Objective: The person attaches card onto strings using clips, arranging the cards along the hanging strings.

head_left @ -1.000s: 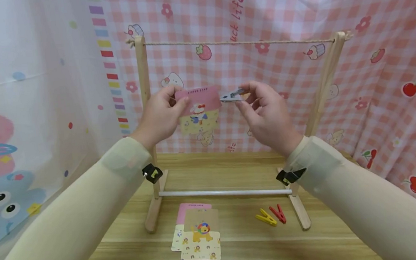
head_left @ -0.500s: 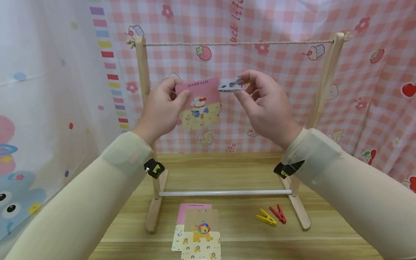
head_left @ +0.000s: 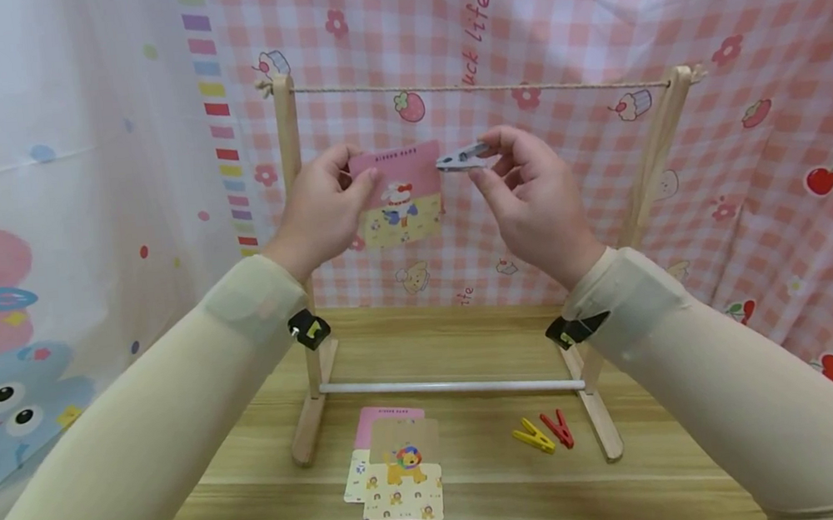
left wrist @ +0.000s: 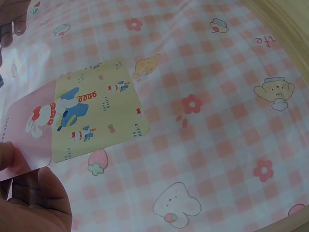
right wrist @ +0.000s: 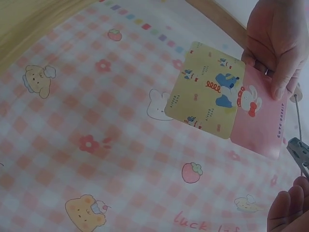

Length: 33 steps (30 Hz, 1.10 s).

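My left hand (head_left: 323, 212) pinches a pink and yellow card (head_left: 403, 197) by its upper left side, thumb in front. A rabbit and the words "cute rabbit" are printed on the card (right wrist: 203, 92). Facing it, my right hand (head_left: 534, 198) holds a grey clothespin (head_left: 463, 157) between thumb and fingers. The clothespin's tip points left, right at the card's upper right edge in the head view. Above both hands a thin rope (head_left: 478, 86) stretches between two wooden posts. In the right wrist view the clothespin (right wrist: 298, 152) lies just beyond the card's pink end.
On the wooden table (head_left: 275, 516) a lion card (head_left: 403, 479) overlaps another pink card (head_left: 368, 424). To their right lie a yellow clothespin (head_left: 534, 437) and a red clothespin (head_left: 557, 429). A white rod (head_left: 451, 386) joins the stand's feet. A checked curtain (head_left: 551, 13) hangs behind.
Both hands have risen toward the rope, carrying the card and the grey clothespin up with them. The cards and clothespins on the table have stayed put.
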### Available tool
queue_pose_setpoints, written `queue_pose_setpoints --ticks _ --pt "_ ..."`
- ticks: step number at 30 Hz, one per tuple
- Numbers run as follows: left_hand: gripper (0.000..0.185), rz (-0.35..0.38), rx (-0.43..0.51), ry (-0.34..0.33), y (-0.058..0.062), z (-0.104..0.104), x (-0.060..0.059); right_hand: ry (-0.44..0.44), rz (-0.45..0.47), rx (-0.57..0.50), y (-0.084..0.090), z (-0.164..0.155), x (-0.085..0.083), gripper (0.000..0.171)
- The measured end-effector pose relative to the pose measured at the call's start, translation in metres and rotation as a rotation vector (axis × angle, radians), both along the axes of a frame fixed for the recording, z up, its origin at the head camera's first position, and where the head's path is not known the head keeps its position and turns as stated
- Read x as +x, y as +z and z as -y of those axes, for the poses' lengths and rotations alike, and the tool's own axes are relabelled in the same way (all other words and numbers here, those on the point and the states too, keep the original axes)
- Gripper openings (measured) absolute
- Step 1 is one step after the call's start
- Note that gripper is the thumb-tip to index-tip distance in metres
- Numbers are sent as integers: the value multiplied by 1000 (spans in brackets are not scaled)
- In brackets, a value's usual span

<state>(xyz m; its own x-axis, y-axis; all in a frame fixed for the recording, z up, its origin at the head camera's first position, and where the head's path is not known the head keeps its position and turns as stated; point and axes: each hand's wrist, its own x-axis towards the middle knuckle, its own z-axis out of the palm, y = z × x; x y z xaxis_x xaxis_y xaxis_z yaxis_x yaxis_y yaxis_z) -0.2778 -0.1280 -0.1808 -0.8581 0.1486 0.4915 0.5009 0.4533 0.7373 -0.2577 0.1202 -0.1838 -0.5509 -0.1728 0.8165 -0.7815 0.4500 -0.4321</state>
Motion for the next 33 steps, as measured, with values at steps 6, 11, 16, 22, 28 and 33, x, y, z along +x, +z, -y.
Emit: queue_pose_setpoints --ticks 6,11,16,22,28,33 --pt "26 2 11 15 4 -1 2 2 -10 -7 4 1 0 20" --pt "27 4 25 22 8 -2 3 -1 -25 -7 9 3 0 20" --pt "25 -9 35 23 10 -4 3 2 -43 -12 13 5 0 19" --pt "24 -31 41 30 14 -5 3 7 -71 -28 19 8 -2 19" --pt "23 -43 38 30 17 -6 2 -4 -53 -26 24 9 -1 18" --pt "24 -49 39 36 20 -7 2 -21 -48 -24 30 10 -2 20"
